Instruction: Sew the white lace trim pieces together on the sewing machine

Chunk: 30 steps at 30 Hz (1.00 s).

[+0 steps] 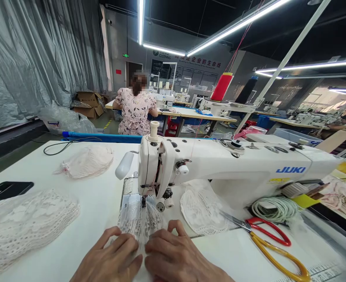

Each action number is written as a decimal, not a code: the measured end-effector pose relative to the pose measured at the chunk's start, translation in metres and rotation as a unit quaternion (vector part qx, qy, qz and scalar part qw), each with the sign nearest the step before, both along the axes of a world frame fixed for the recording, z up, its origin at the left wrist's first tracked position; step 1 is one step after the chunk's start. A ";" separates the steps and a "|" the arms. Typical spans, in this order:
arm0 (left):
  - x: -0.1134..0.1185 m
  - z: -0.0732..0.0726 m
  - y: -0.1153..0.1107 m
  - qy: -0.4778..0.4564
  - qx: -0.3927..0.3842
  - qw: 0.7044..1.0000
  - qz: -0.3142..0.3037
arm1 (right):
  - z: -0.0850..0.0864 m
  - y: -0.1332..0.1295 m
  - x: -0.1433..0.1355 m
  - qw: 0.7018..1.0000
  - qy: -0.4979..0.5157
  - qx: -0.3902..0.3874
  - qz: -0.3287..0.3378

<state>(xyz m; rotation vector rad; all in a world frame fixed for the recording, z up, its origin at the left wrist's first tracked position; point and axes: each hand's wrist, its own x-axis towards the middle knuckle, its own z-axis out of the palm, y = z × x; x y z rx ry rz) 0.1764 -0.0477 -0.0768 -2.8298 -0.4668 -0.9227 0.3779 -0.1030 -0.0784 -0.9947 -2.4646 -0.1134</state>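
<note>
Both bare hands, the left point(112, 252) and the right point(177, 250), work side by side at a sewing bench, fingers curled and grasping the near end of a white openwork lace piece point(128, 219); the fingertips themselves are partly hidden. The lace lies straight ahead of the knuckles, its folds running away from the person toward the far edge of the white-topped bench point(99, 211) and in under the dark metal presser foot point(144, 201). That foot stands ahead of the narrow gap between the hands, near both and touching neither, with no clear lead for either hand.

Over the lace rises a white sewing machine point(220, 160) lettered in blue, its arm stretching toward the right of the bench. Beneath that arm rests a rounded white lace piece with a scalloped border point(200, 211), and beside it steel scissors with one red and one yellow handle point(274, 243), blades angled toward the lace, near a pale green coil of cord point(274, 209). To the left, a layered pile of white lace point(28, 221) and a black smartphone point(9, 190) lie toward the bench's left edge; a smaller pale lace bundle point(87, 161) sits near the far left corner.

Beyond the far edge, a co-worker in a floral top point(136, 109) sits facing away.
</note>
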 end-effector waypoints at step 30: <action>0.021 -0.038 0.058 0.019 0.006 0.996 0.088 | -0.004 0.053 0.021 0.982 -0.055 0.105 -0.148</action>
